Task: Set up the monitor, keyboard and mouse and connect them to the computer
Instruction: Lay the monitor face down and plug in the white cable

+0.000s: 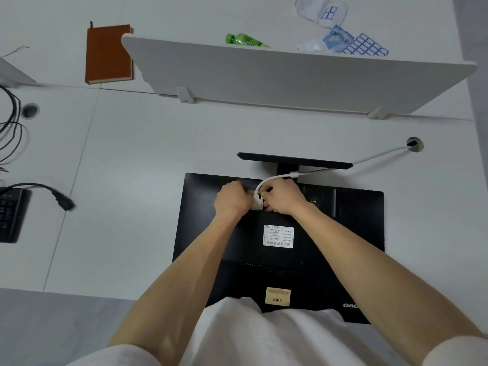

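Note:
A black monitor (pixel 351 233) lies face down on the white desk (pixel 148 159), its stand base (pixel 294 160) pointing away from me. A white video cable (pixel 377 155) runs from a desk grommet hole (pixel 414 144) to a white connector (pixel 256 202) at the monitor's rear ports. My left hand (pixel 231 199) and my right hand (pixel 281 196) both pinch that connector from either side, fingers curled around it. A black keyboard (pixel 10 213) lies at the far left edge. No mouse is in view.
A black power cable plug (pixel 64 202) lies left of the monitor. More black cables (pixel 12 122) and a second grommet (pixel 30 110) sit at the far left. A white divider panel (pixel 290 75) stands behind, with a brown notebook (pixel 108 54), a green bottle (pixel 243 40) and papers (pixel 343 35) beyond.

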The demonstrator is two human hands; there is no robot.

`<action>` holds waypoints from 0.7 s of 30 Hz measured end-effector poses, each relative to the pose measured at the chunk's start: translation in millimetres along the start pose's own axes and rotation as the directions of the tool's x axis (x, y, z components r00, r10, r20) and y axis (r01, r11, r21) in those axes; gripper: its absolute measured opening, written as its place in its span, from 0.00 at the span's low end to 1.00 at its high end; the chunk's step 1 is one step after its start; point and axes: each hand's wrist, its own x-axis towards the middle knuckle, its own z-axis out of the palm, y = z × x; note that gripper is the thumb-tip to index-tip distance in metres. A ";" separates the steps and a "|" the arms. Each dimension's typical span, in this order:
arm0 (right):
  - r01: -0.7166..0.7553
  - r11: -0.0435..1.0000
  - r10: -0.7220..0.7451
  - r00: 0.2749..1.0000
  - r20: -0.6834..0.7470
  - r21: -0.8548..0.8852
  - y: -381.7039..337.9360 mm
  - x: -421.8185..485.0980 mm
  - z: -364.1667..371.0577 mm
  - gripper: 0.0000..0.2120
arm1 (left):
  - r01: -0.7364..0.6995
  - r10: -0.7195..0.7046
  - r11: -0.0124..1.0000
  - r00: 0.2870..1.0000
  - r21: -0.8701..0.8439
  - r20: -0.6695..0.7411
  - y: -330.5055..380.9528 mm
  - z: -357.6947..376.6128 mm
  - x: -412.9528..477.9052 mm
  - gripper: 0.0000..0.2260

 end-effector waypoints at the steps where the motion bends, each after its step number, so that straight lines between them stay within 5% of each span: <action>1: -0.003 0.999 0.004 1.000 0.017 -0.035 -2.8 0.7 -1.0 0.11 | 0.013 -0.013 1.000 1.000 -0.001 -0.005 0.3 -0.4 -0.5 0.10; 9: -0.027 0.950 0.033 0.999 0.014 -0.310 -20.4 2.4 -3.0 0.15 | 0.056 -0.058 0.997 0.998 0.053 0.030 15.5 -0.2 1.3 0.12; 12: -0.051 0.933 0.052 0.999 -0.006 -0.357 -24.2 6.6 0.8 0.05 | 0.036 -0.037 0.998 0.999 0.044 0.031 11.9 1.2 1.0 0.12; 21: -0.103 0.924 0.087 0.994 -0.059 -0.368 -20.9 4.5 9.9 0.10 | -0.156 0.155 0.988 0.987 -0.009 -0.031 -12.2 -0.5 -12.7 0.12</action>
